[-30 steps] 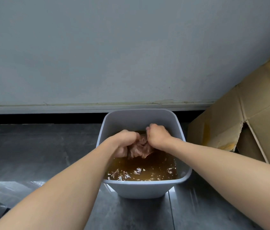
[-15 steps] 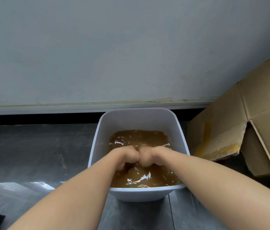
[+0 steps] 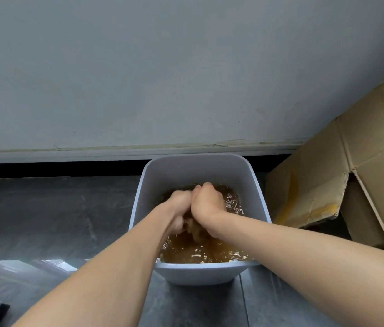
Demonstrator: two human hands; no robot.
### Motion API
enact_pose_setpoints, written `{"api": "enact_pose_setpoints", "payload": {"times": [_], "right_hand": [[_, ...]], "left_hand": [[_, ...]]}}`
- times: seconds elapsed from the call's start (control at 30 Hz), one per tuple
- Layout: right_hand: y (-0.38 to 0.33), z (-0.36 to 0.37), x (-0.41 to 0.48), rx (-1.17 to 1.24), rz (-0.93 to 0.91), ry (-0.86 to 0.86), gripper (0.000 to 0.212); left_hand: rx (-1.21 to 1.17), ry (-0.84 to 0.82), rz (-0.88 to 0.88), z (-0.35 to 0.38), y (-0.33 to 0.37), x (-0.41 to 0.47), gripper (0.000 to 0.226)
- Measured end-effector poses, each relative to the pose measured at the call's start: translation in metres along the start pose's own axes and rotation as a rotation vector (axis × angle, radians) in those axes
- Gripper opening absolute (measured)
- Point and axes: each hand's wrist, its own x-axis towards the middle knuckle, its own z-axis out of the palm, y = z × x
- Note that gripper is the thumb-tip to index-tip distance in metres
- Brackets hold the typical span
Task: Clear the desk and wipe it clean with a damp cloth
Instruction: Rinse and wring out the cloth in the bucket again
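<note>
Your left hand (image 3: 178, 205) and right hand (image 3: 208, 201) both clench the cloth (image 3: 195, 228) over the tub (image 3: 200, 273) of brown water. Cloth preparation only; counter not in view, wiping apparently outstanding.

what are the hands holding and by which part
The cloth: left hand and right hand grip it side by side, bunched; which part cannot be told.

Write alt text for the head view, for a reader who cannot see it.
A left hand and a right hand grip a wet brownish cloth between them inside a white tub of murky brown water. The tub stands on a dark grey floor by a pale wall, with a torn cardboard box to its right.
</note>
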Motion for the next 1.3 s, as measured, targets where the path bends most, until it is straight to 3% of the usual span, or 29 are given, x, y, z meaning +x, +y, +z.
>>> {"api": "enact_pose_setpoints", "payload": {"times": [0.2,0.3,0.37,0.43,0.53,0.6,0.63,0.77,0.83,0.97,1.17,1.3], "right_hand": [[0.012,-0.009,0.021,-0.008,0.076,-0.094,0.031],[0.017,-0.014,0.022,-0.295,-0.026,-0.251,0.053],[0.022,-0.018,0.02,-0.545,-0.14,-0.301,0.063],[0.03,-0.016,0.02,-0.734,-0.259,-0.328,0.064],[0.037,-0.008,0.02,-0.868,-0.264,-0.418,0.076],[0.035,-0.007,0.022,-0.867,-0.192,-0.467,0.077],[0.033,-0.007,0.022,-0.828,-0.144,-0.496,0.072],[0.033,0.0,0.028,-0.465,-0.034,-0.495,0.027],[0.031,0.004,0.024,-0.173,0.05,-0.409,0.018],[0.01,0.009,0.009,0.097,0.121,-0.218,0.024],[-0.007,0.013,-0.004,0.176,0.013,-0.094,0.015],[-0.009,0.007,0.001,0.095,-0.064,-0.018,0.018]], "left_hand": [[0.204,-0.091,-0.025,0.003,0.004,-0.002,0.037],[0.317,-0.016,-0.024,-0.004,0.0,-0.001,0.023],[0.411,0.066,-0.003,-0.012,-0.008,0.006,0.056],[0.58,0.091,0.071,-0.012,-0.016,0.015,0.071],[1.01,0.154,0.167,-0.011,-0.021,0.028,0.058],[1.07,0.129,0.108,-0.007,-0.02,0.027,0.051],[1.005,0.085,0.066,-0.006,-0.018,0.028,0.048],[0.377,-0.161,-0.228,-0.003,-0.007,0.023,0.028],[0.204,-0.11,-0.251,-0.005,-0.007,0.03,0.03],[0.196,0.079,-0.161,-0.01,-0.008,0.031,0.039],[-0.143,0.047,-0.103,-0.008,-0.002,0.011,0.026],[-0.009,-0.017,-0.051,-0.013,0.004,0.007,0.042]]}}
